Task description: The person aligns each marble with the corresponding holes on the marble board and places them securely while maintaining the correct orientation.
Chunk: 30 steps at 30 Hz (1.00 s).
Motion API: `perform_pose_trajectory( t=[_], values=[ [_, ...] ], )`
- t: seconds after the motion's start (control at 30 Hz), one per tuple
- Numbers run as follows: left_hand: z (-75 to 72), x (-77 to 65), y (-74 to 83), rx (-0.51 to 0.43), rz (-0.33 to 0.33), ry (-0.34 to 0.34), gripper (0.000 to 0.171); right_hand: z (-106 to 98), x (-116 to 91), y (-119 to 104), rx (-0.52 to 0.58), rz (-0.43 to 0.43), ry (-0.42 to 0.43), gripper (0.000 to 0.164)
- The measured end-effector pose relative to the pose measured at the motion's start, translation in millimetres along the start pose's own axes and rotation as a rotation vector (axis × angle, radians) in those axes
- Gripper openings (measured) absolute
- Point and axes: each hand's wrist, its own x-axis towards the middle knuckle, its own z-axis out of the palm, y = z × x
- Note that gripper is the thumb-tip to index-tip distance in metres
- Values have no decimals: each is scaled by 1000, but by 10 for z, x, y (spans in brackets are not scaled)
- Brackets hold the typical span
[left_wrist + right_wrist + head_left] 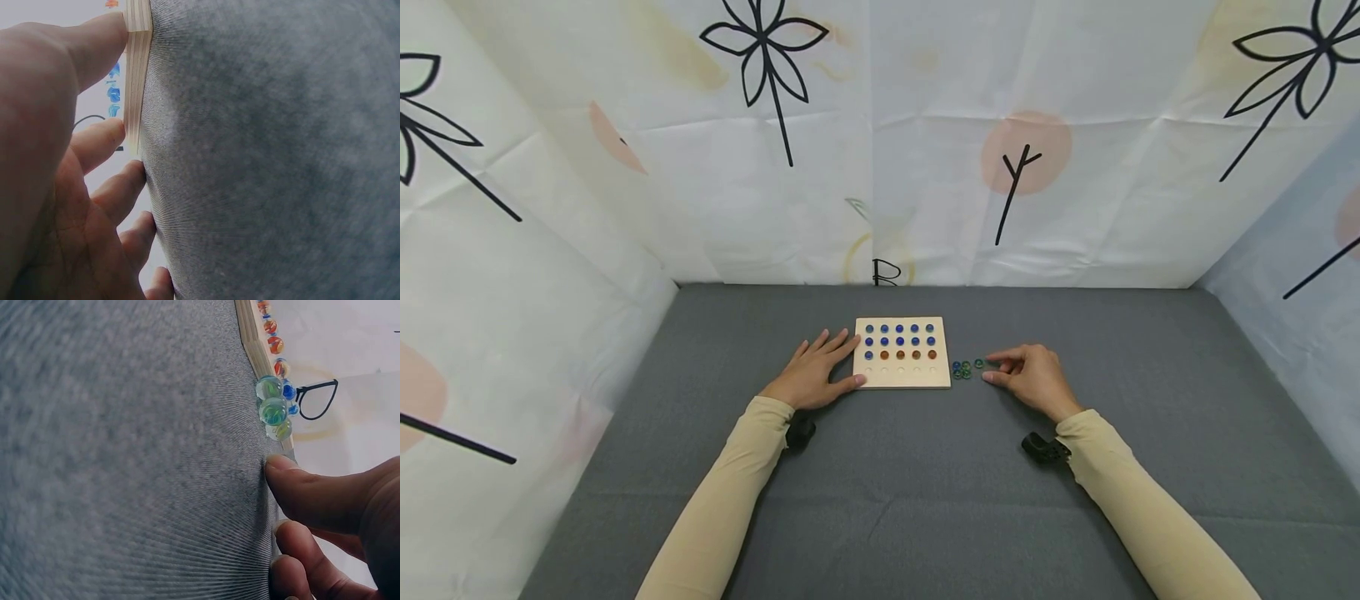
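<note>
Loose marbles point(966, 374), head view: lying in a small cluster just right of the frame's center, between the pale board point(892, 384) and the right hand point(1033, 379); being round, showing no long axis.
Nearest marble point(978, 363): sitting on the cluster's right side, just left of the right fingertips, so the right hand is being the closer one.
Right thumb and index: pointing left toward it, parted, with nothing showing between them.
Board: stretching its long side across the frame; three upper rows are holding marbles.
Left hand point(808, 375): resting against the board's left edge, fingers spread, with the board standing between it and the cluster.
Left wrist view: thumb and index are touching the board at upper left, fingers fanning downward; the loose cluster is not showing.
Right wrist view: green marbles are sitting upper right of center, directly above the thumb tip in the frame; thumb and fingers are standing apart, gripping nothing visible.
</note>
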Motion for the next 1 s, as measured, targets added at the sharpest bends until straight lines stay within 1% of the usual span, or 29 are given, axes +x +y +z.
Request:
perform_pose_trajectory(
  t=[0.33, 0.73, 1.0],
  values=[
    [-11, -8, 18, -5, 3, 7, 77, -5, 11, -6, -11, 21, -22, 28],
    [-5, -9, 14, -10, 6, 8, 77, 8, 61, -72, -23, 48, -37, 28],
    [-1, -2, 1, -8, 8, 4, 77, 33, 97, -82, -30, 41, -48, 27]
  ],
)
